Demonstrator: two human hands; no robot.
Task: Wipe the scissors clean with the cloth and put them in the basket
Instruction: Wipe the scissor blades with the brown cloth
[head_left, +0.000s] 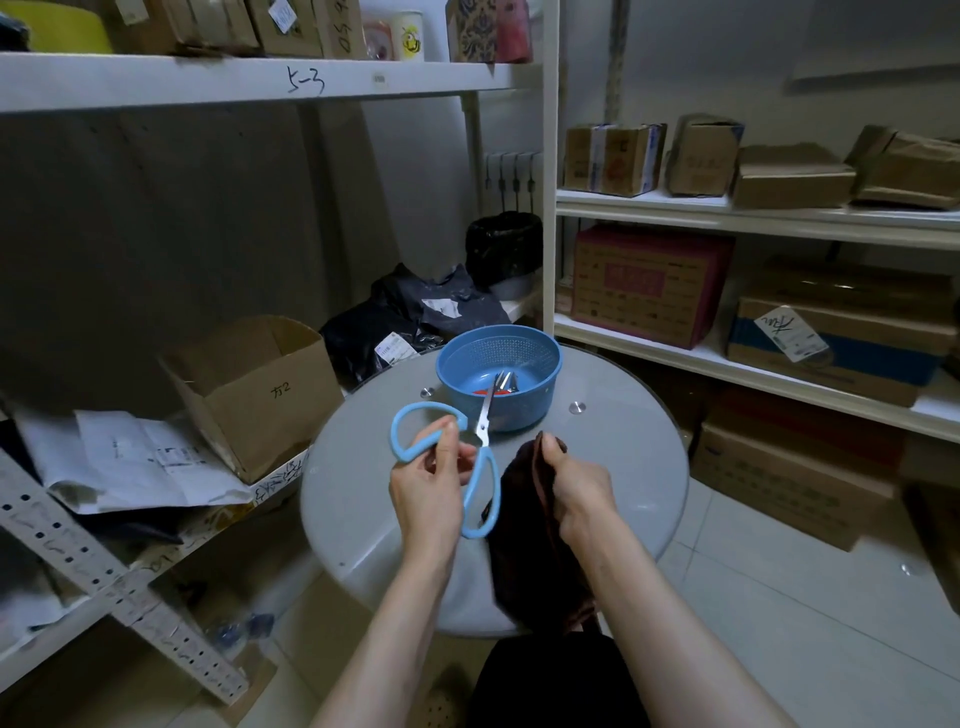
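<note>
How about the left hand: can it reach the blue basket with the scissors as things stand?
Probably yes. The left hand holds the scissors just before the basket, blades pointing at it, and nothing stands between. The right hand holds the cloth off to the side, out of the way.

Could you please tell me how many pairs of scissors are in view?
1 for sure: the blue-handled scissors held in the left hand above the table. Metal pieces in the blue basket may be more scissors, partly hidden; I cannot tell.

Single head-worn wide-angle cam, sits above near edge of round table (644, 452), faces forward-down across it, close range.
</note>
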